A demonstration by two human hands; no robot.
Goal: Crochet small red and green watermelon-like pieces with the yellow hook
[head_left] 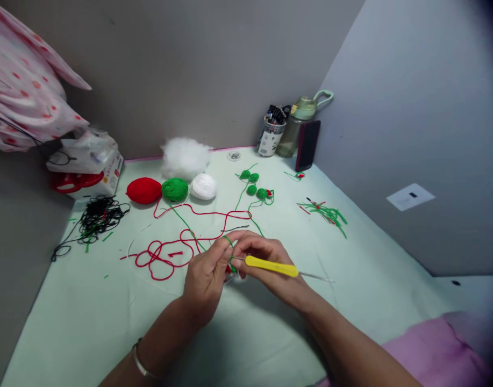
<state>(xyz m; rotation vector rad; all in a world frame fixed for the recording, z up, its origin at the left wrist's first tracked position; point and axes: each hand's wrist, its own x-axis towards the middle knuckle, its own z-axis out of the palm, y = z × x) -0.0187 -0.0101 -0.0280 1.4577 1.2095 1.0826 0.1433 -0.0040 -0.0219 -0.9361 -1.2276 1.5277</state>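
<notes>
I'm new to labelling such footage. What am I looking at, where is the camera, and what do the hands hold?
One camera, worn on a person's head, looks down at their own bare hands; no machine is involved. The right hand holds a yellow-handled crochet hook; the left hand pinches a small red and green piece, green yarn looped over a finger. On the pale green table lie a red yarn ball, a green yarn ball, a white yarn ball, white stuffing and loose red yarn.
</notes>
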